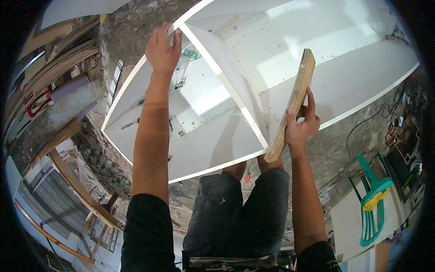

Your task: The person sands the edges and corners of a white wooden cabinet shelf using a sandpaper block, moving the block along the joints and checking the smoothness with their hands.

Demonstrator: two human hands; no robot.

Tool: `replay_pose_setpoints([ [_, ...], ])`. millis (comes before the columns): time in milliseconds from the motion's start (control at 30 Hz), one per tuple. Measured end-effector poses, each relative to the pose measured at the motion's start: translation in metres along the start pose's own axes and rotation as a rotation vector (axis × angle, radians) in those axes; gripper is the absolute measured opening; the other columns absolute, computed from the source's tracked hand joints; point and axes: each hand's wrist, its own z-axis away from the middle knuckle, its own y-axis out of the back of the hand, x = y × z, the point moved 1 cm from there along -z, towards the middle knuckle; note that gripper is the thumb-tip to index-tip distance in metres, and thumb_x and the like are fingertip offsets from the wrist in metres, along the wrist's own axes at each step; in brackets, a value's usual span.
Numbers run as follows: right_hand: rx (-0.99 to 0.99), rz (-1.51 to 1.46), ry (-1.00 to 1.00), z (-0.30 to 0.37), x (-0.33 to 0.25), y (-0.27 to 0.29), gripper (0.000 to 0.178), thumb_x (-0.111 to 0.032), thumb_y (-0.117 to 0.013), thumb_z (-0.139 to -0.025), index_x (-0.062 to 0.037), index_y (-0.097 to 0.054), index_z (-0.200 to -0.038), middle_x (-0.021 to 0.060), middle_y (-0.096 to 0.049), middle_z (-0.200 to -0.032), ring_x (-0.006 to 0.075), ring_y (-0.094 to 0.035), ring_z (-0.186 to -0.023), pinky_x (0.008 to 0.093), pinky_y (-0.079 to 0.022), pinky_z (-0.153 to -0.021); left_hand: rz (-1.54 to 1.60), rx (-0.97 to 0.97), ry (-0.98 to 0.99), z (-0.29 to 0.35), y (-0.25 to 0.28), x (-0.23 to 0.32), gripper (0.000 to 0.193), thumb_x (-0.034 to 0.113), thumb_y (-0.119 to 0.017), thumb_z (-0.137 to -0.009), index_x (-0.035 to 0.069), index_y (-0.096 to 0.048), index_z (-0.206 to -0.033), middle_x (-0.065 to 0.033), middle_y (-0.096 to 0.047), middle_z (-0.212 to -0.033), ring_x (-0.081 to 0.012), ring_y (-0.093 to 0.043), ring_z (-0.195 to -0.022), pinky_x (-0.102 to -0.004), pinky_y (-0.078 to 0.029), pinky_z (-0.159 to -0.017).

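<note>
A white open-fronted cabinet box (220,78) lies in front of me, split by an upright divider panel. My left hand (162,52) is closed over its far edge, close to where the divider meets the outer panel, thumb on the inner side. Between the thumb and fingers of my right hand (302,129) is a piece of wood (297,95), long, narrow and apparently layered. It is tilted, its lower end at the near corner of the divider. Whether that end touches the cabinet, I cannot tell. A crumpled clear plastic bag (181,75) with green print lies inside the left compartment.
Below right, a green plastic chair or stool (374,186) with a yellow part stands by a pale board (346,226). A dark cable (349,136) runs over the concrete floor. Stacked boards (68,56) fill the left side. A red-tipped tool (248,177) lies between my legs.
</note>
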Motion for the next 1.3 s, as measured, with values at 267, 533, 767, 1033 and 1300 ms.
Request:
replay_pose_setpoints([
  [267,0.001,0.07,-0.007,0.0008,-0.0012,0.0007,0.085,-0.031,-0.08,-0.066,-0.0236,-0.051,-0.146,0.0042,-0.072,-0.086,0.0192,-0.062,-0.069,0.0344,-0.044,-0.083,-0.009,0.095,0.002,-0.0032,-0.0064,0.006,0.031,0.025,-0.079,-0.074,0.012,-0.067,-0.1,-0.0074,-0.064,-0.087,-0.0295,-0.067,-0.073,-0.0389,-0.054,-0.061],
  [533,-0.015,0.013,-0.004,-0.0009,0.0005,0.0012,0.084,-0.034,-0.08,-0.067,-0.0225,-0.051,-0.146,0.0057,-0.073,-0.087,0.0184,-0.063,-0.07,0.0345,-0.044,-0.087,-0.092,0.014,0.017,-0.0055,-0.0075,0.007,0.032,0.028,-0.077,-0.073,0.012,-0.067,-0.099,-0.0069,-0.064,-0.091,-0.0291,-0.067,-0.077,-0.0396,-0.055,-0.064],
  [767,-0.012,0.045,0.015,-0.0008,-0.0029,0.0013,0.082,-0.036,-0.079,-0.069,-0.0211,-0.051,-0.145,0.0058,-0.073,-0.085,0.0182,-0.064,-0.069,0.0344,-0.043,-0.086,-0.122,-0.033,0.023,-0.0042,-0.0063,0.0055,0.037,0.029,-0.074,-0.073,0.011,-0.066,-0.103,-0.0078,-0.063,-0.091,-0.0299,-0.066,-0.077,-0.0409,-0.053,-0.065],
  [1033,-0.01,0.033,0.013,-0.0008,-0.0045,0.0024,0.081,-0.034,-0.078,-0.069,-0.0213,-0.051,-0.144,0.0054,-0.073,-0.084,0.0188,-0.064,-0.069,0.0354,-0.043,-0.085,-0.126,-0.086,0.013,-0.0051,-0.0045,0.007,0.04,0.025,-0.073,-0.072,0.008,-0.063,-0.106,-0.011,-0.06,-0.094,-0.0316,-0.065,-0.08,-0.0414,-0.053,-0.069],
  [1300,-0.007,0.049,0.016,-0.0007,-0.0031,0.0019,0.08,-0.038,-0.078,-0.071,-0.0222,-0.051,-0.145,0.0049,-0.073,-0.085,0.0189,-0.064,-0.07,0.0351,-0.042,-0.086,-0.061,-0.129,0.023,-0.0038,-0.0028,0.0013,0.037,0.02,-0.074,-0.074,0.009,-0.063,-0.108,-0.0108,-0.062,-0.097,-0.0344,-0.066,-0.083,-0.0447,-0.055,-0.071],
])
